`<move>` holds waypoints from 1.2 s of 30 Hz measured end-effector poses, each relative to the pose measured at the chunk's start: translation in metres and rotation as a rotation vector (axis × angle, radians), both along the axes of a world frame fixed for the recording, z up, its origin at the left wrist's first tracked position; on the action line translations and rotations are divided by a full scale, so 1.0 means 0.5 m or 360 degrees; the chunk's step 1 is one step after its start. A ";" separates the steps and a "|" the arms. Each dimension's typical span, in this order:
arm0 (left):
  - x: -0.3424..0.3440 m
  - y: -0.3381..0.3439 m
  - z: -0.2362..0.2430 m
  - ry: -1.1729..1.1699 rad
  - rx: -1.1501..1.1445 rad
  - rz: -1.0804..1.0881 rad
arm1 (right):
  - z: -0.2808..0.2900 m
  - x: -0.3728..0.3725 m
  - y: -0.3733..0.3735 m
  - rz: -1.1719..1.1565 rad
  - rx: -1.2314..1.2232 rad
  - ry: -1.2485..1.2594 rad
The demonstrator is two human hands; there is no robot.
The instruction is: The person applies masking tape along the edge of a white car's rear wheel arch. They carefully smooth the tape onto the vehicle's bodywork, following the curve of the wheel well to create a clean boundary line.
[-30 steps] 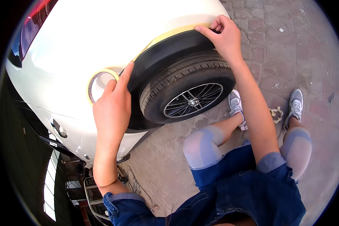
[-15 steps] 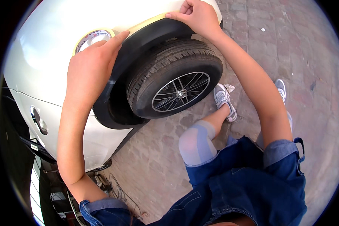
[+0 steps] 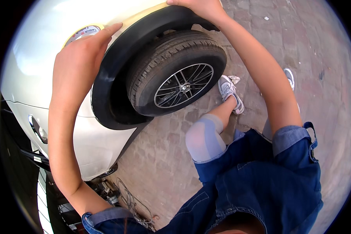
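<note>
My left hand (image 3: 76,60) is wrapped round a roll of pale yellow masking tape (image 3: 85,29), its thumb or finger stretched out along the car body. From the roll a strip of tape (image 3: 142,14) runs over the white panel, beside the upper edge of the black wheel-arch trim (image 3: 117,52). At the strip's far end my right hand (image 3: 204,7) touches the tape with its thumb. Its other fingers are cut off by the picture's top edge. The wheel (image 3: 184,87), with tyre and silver-black spoked rim, sits under the arch.
Below the arch stands my bent knee in a grey-blue sleeve (image 3: 206,136), with a grey shoe (image 3: 228,91) close to the wheel. A door handle (image 3: 37,128) is on the left. Cables (image 3: 130,195) lie on the brick paving (image 3: 261,50) at the lower left.
The whole view has shifted, so the car appears higher. Along the arch, my left hand with the roll has moved slightly left. My right fingers have passed out of the picture's top.
</note>
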State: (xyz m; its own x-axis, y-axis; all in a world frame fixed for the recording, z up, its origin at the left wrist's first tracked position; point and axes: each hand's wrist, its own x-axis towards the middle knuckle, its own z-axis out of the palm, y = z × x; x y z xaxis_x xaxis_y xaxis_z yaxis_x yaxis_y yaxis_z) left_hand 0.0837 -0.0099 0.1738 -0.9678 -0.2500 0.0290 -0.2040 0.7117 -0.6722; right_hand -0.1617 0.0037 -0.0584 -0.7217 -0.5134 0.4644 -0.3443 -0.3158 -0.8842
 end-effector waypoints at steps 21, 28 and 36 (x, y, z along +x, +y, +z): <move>0.029 -0.010 -0.046 -0.0096 -0.0415 0.0237 | 0.025 0.020 0.015 -0.0039 0.0076 0.0077; 0.027 -0.008 -0.057 -0.0103 -0.0513 0.0238 | 0.027 0.023 0.014 -0.0060 0.0088 0.0042; 0.023 -0.008 -0.056 -0.0102 -0.0497 0.0216 | 0.024 0.017 0.013 -0.0070 0.0083 0.0073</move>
